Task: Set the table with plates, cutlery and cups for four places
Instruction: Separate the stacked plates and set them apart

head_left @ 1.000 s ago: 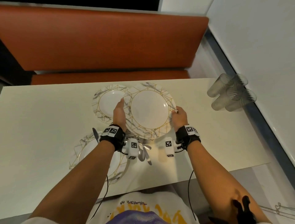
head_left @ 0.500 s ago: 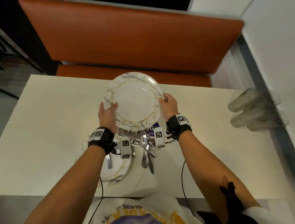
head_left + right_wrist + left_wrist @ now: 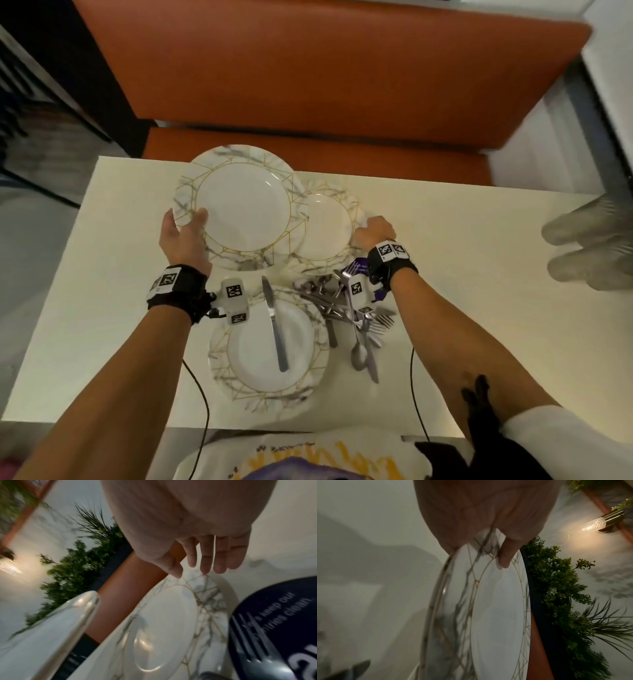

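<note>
1. The left hand point(image 3: 185, 240) grips a big plate point(image 3: 239, 209) by its near-left rim, thumb point(image 3: 505, 555) on top and the other fingers hidden beneath; the plate is lifted and overlaps the table's far edge.
2. That plate is round and glossy white, with a grey marbled rim crossed by thin gold lines and a gold ring around the well.
3. The right hand point(image 3: 375, 231) hangs relaxed, holding nothing; in its wrist view the fingertips point(image 3: 205, 568) come down to the rim of a second plate point(image 3: 325, 228), though I cannot tell whether they touch it.
4. The second plate lies flat on the table point(image 3: 102, 274), same pattern, its left side tucked under the lifted one.
5. A third plate point(image 3: 260, 356) sits near the person's edge with a knife point(image 3: 274, 329) lying across it, blade pointing away.
6. Just right of it a loose heap of cutlery point(image 3: 346, 308) spreads out, forks and spoons tangled, all shiny metal, partly over a dark round sticker point(image 3: 283, 615) with white lettering.
7. Blurred clear cups point(image 3: 589, 246) lie on their sides at the table's right end, well apart from the plates.
8. The tabletop is smooth and cream; its left half is open, as is the stretch between the cutlery and the cups.
9. Beyond the far edge stands an orange padded bench point(image 3: 308, 68).
</note>
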Demonstrator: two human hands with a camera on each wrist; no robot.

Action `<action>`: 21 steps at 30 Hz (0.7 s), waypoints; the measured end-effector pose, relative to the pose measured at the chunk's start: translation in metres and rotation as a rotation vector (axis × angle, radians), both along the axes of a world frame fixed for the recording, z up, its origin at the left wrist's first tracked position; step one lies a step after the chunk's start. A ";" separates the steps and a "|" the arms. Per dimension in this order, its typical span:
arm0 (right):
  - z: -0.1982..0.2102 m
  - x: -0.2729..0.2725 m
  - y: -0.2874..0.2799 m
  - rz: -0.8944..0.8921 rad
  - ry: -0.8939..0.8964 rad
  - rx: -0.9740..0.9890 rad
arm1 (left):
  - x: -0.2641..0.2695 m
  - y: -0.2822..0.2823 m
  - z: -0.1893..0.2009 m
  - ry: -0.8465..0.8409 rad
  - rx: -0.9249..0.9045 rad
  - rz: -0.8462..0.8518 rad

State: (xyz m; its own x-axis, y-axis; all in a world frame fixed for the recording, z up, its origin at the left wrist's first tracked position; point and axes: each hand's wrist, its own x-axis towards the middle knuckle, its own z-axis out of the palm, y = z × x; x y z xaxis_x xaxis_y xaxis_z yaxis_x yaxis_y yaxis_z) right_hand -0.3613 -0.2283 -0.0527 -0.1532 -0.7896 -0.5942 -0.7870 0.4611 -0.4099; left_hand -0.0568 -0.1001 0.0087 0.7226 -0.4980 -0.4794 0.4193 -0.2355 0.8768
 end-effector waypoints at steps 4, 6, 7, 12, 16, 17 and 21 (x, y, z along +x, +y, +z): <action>-0.058 -0.003 -0.007 -0.146 0.032 0.030 | 0.029 -0.004 -0.009 -0.015 0.004 -0.078; -0.030 0.012 0.004 -0.206 0.027 -0.011 | 0.042 -0.005 -0.011 -0.029 0.003 -0.127; -0.023 0.017 0.006 -0.220 0.031 -0.024 | 0.047 -0.005 -0.010 -0.022 -0.008 -0.134; -0.004 0.024 0.004 -0.286 -0.069 -0.149 | 0.070 -0.009 -0.015 0.014 -0.075 -0.138; 0.019 0.025 0.000 -0.387 -0.143 -0.242 | 0.080 -0.013 -0.017 0.010 -0.036 -0.132; 0.027 0.023 -0.001 -0.421 -0.143 -0.277 | 0.081 -0.013 -0.015 0.015 -0.016 -0.121; 0.061 0.010 0.000 -0.492 -0.086 -0.477 | 0.080 -0.019 -0.011 -0.016 -0.010 -0.133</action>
